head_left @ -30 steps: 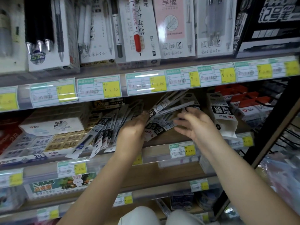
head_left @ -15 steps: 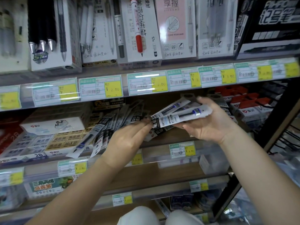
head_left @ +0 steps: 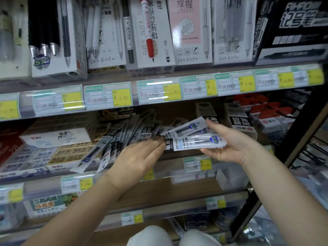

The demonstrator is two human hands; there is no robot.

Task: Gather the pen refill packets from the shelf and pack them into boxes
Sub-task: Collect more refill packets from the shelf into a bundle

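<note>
Right hand [head_left: 229,144]: palm up, fingers curled under a small fan of pen refill packets [head_left: 193,137], thumb on top, held in front of the middle shelf [head_left: 177,162] toward its right end. Left hand [head_left: 140,157]: fingers straight and together, tips touching the left end of the held fan. More loose refill packets [head_left: 120,139] lean in a row on the same shelf, left of the hands. Two upright white boxes [head_left: 238,121] stand behind the right hand; contents not visible. Eraser boxes [head_left: 53,139] occupy the shelf's left end.
</note>
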